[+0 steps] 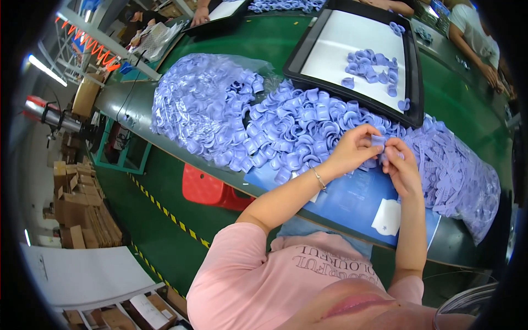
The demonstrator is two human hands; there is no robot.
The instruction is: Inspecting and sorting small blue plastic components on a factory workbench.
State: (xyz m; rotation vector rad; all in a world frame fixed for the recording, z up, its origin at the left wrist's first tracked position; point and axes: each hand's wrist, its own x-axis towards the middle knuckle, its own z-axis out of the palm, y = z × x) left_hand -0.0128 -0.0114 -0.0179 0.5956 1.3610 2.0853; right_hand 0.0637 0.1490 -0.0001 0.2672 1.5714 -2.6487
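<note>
Both hands meet over a blue sheet point(352, 192) at the table's near edge. Between the thumb and bent fingers of my left hand point(353, 149) is a small lilac curved plastic piece point(378, 141). My right hand point(406, 171) pinches at the same spot, its fingertips against the piece; part of it is hidden by the fingers. Just beyond my hands spreads a loose heap of curled lilac plastic pieces point(308, 118). Beside my right hand, a clear bag point(454, 170) holds flat lilac strips.
A large clear bag of curled lilac pieces point(192, 104) lies at left. A black tray point(415, 82) with white lining and scattered lilac pieces stands beyond the heap. A red stool point(212, 188) is under the table edge. Other people sit across the green table point(247, 41).
</note>
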